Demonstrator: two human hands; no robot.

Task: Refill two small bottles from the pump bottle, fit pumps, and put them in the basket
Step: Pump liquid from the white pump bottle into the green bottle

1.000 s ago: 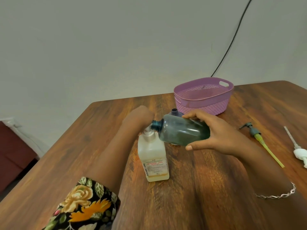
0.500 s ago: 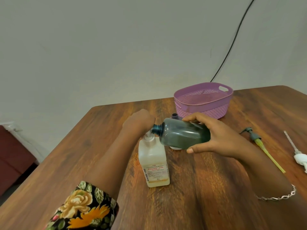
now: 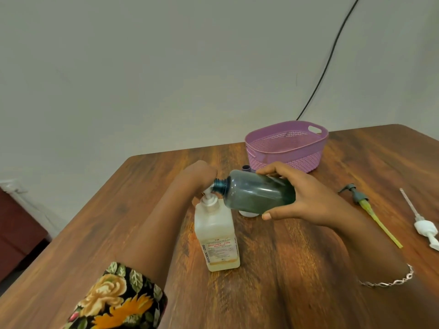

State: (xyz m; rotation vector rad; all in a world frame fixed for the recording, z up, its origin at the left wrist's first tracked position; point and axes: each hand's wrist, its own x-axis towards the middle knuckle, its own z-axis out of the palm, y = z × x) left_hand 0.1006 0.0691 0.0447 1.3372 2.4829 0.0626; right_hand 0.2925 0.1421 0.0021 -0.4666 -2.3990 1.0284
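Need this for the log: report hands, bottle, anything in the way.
Left hand atop pump bottle, grip hidden. Right hand holds small bottle tilted, mouth at nozzle. Nothing blocking.

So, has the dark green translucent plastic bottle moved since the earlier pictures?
No. The dark green translucent plastic bottle keeps its mouth at the nozzle of the white plastic pump bottle; only the camera shifted.
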